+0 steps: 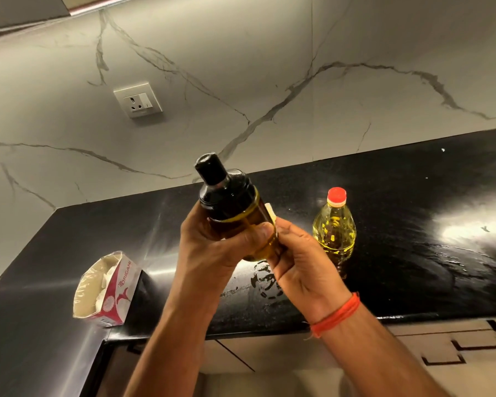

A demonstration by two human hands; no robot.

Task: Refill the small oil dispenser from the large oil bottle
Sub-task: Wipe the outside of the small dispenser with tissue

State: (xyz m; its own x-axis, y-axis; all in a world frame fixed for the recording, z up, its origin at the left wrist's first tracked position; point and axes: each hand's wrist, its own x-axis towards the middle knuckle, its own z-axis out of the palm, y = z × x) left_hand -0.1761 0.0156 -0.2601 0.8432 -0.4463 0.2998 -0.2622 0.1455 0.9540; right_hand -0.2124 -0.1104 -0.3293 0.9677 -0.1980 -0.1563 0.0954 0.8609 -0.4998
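Note:
The small oil dispenser has a black cap and top and an amber glass body with some oil in it. It is held up above the black counter, tilted to the left. My left hand grips its body from the left, thumb across the front. My right hand holds its lower right side, where a white tab sticks out. The large oil bottle, clear plastic with yellow oil and a red cap on, stands upright on the counter just right of my hands.
An open red and white tissue pack sits on the counter's left part near the front edge. Wet smears mark the counter below my hands. A wall socket is on the marble backsplash. Cabinet fronts lie below the counter edge.

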